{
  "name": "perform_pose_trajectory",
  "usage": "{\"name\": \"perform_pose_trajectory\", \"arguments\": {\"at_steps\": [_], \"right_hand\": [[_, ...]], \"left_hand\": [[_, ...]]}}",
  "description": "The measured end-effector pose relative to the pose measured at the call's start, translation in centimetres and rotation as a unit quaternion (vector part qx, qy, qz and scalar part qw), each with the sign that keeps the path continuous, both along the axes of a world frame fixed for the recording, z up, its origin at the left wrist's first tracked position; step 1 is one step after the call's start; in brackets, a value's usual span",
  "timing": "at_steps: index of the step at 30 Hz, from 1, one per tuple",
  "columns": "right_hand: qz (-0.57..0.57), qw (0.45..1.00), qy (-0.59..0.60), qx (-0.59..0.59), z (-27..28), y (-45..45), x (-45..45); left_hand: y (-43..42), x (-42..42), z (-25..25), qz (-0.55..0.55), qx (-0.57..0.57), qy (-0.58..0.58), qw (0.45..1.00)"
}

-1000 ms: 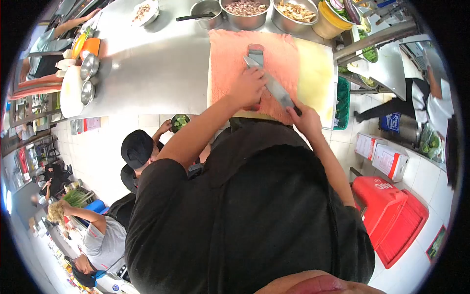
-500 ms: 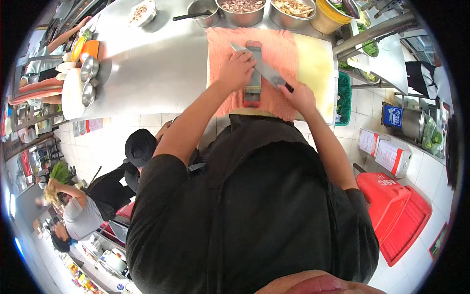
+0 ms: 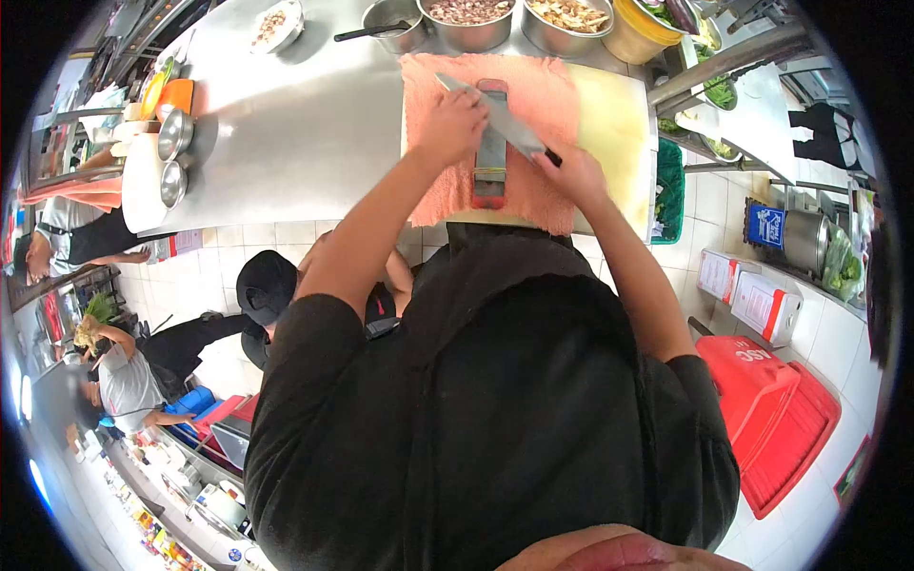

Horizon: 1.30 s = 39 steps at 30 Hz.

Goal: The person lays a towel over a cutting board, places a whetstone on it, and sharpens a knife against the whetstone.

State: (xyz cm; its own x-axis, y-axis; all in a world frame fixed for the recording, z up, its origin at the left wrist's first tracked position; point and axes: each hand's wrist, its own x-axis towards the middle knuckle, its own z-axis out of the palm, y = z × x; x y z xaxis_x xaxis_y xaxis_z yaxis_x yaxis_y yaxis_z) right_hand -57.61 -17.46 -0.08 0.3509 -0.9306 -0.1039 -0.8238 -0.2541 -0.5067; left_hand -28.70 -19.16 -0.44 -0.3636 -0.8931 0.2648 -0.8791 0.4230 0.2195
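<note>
A broad knife [image 3: 509,126] lies slantwise across a long grey sharpening stone [image 3: 491,157], its tip toward the upper left. My right hand [image 3: 571,173] is wrapped round the knife's dark handle, just right of the stone. The fingers of my left hand [image 3: 454,124] press on the blade near its tip, left of the stone. The stone rests in a holder with red ends, on a pink towel [image 3: 438,195]. Under the towel is a pale yellow cutting board [image 3: 614,143].
Metal bowls of chopped food [image 3: 471,24] stand at the counter's back, beside a pot with a black-handled utensil [image 3: 395,36]. Small steel bowls [image 3: 174,133] are at the left. People are on the left and far right. A red bin [image 3: 747,381] stands at lower right.
Both hands have moved up and left with the knife, which has slid along the stone toward its far end. More of the stone's near part shows. People at the left have shifted.
</note>
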Motion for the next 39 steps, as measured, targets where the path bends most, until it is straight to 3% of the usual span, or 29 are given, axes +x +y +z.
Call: {"name": "perform_pose_trajectory", "arguments": {"at_steps": [5, 8, 12, 15, 20, 24, 28, 32, 35, 39], "right_hand": [[0.017, 0.999, 0.039, 0.015, 1.1, -1.1, 0.9], [0.008, 1.0, -0.02, 0.0, 1.5, 2.9, -1.0], [-0.005, 0.999, -0.027, -0.017, 1.4, 3.0, -1.0], [-0.011, 0.998, 0.063, 0.004, -0.5, -0.1, 0.3], [-0.023, 1.0, -0.009, -0.002, 2.5, 3.6, -1.2], [-0.046, 0.997, -0.035, 0.047, 3.3, 7.9, -4.2], [-0.036, 0.999, -0.016, -0.018, 1.1, 5.1, -2.8], [-0.05, 0.999, 0.003, 0.009, 1.7, 2.6, -0.6], [-0.046, 0.999, -0.013, -0.005, 1.4, 3.6, -1.7], [-0.048, 0.998, -0.03, -0.019, 1.7, 4.2, -2.2]], "left_hand": [[-1.8, 1.0, 0.2, -0.005, 0.056, 0.024, 0.998], [1.9, -1.0, 2.5, -0.029, 0.106, -0.048, 0.993], [2.5, -1.5, 1.6, -0.01, 0.045, -0.01, 0.999], [-0.2, -0.4, 1.4, -0.006, 0.04, -0.015, 0.999], [0.9, -1.5, 1.9, -0.045, 0.112, -0.039, 0.992], [4.7, -4.0, 1.9, -0.069, 0.072, -0.013, 0.995], [2.5, -3.5, 1.5, -0.04, 0.037, -0.03, 0.998], [-0.9, -1.1, 1.7, -0.056, 0.045, -0.027, 0.997], [0.2, -2.2, 2.2, -0.064, 0.086, -0.061, 0.992], [1.7, -3.0, 1.8, -0.059, 0.036, -0.014, 0.998]]}}
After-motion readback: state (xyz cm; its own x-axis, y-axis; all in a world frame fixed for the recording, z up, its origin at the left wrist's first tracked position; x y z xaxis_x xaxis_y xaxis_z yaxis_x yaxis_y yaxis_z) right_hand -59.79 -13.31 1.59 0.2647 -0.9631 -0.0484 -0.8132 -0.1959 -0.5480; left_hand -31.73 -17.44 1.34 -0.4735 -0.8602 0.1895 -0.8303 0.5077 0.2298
